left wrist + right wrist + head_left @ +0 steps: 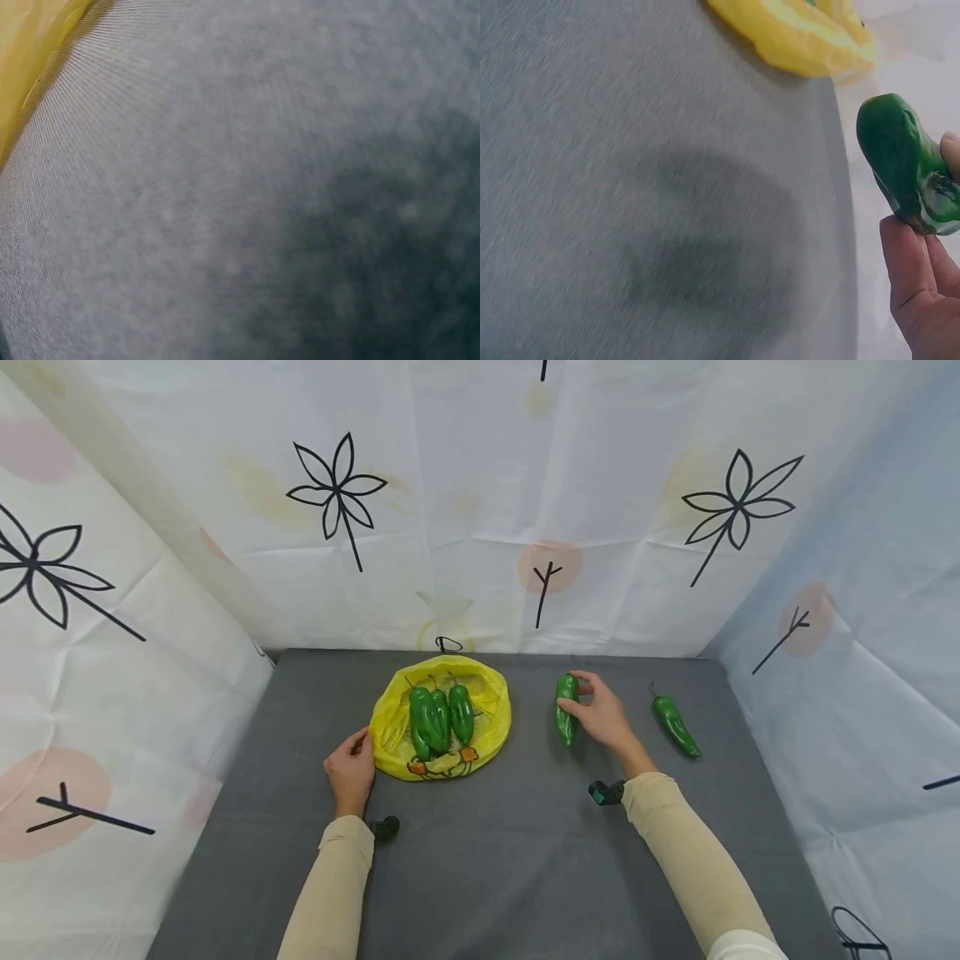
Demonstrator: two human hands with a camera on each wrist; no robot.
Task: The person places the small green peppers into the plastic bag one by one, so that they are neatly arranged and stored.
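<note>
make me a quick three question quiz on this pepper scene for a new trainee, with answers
1. Multiple choice: What does the right hand grip?
A) a carrot
B) a green pepper
C) a lemon

2. True or false: A second green pepper lies on the grey tabletop, to the right of the right hand.

3. Short answer: What is the left hand at the edge of, and what lies in it?

Key:
1. B
2. True
3. A yellow plastic bag; several green peppers lie in it.
</note>
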